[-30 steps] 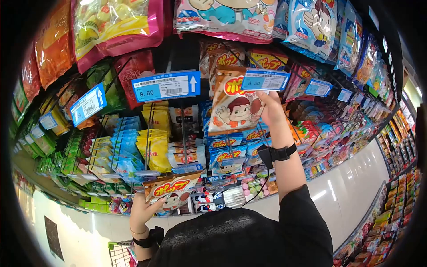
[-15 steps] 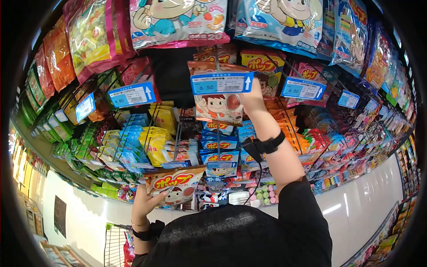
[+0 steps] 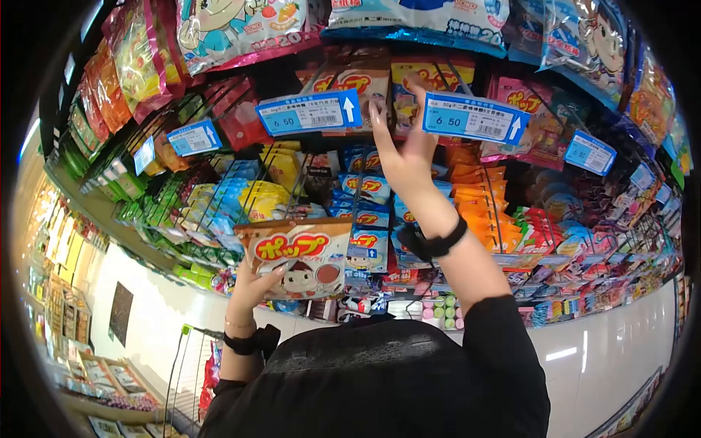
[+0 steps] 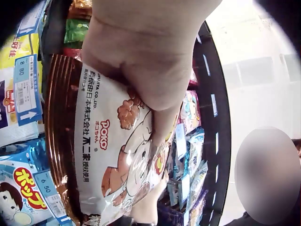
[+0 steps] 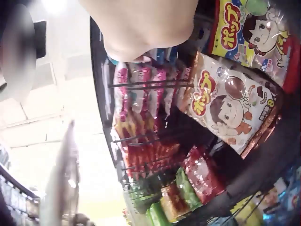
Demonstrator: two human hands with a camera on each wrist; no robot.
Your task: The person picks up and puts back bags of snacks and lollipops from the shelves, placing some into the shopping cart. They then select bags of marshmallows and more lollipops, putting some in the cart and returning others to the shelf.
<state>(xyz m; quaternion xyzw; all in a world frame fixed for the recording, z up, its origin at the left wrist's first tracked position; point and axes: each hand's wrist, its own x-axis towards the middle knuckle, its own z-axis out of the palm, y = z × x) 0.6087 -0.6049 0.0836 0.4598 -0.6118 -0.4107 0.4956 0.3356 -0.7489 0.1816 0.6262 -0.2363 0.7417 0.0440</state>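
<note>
In the head view, my left hand (image 3: 252,283) grips a brown-and-white lollipop bag (image 3: 310,288) by its left side, thumb across the front. The left wrist view shows this bag's printed back edge and the cartoon face close up. My right hand (image 3: 410,164) is raised at the shelf, fingers extended and holding nothing, between two blue price tags. Just beside its fingertips, a matching brown bag (image 5: 230,106) hangs on a hook, partly behind the left price tag (image 3: 310,113). To its right hangs a yellow lollipop bag (image 3: 409,80).
Large candy bags (image 3: 416,18) line the shelf above. Blue and orange packets (image 3: 482,197) hang on hooks below. Metal hooks (image 5: 150,84) and price tags stick out toward me. A shopping cart (image 3: 186,379) stands at the lower left.
My right hand has let go of the brown bag, which now hangs farther back behind its price tag. The left hand has lifted its bag slightly. My view has shifted to the right.
</note>
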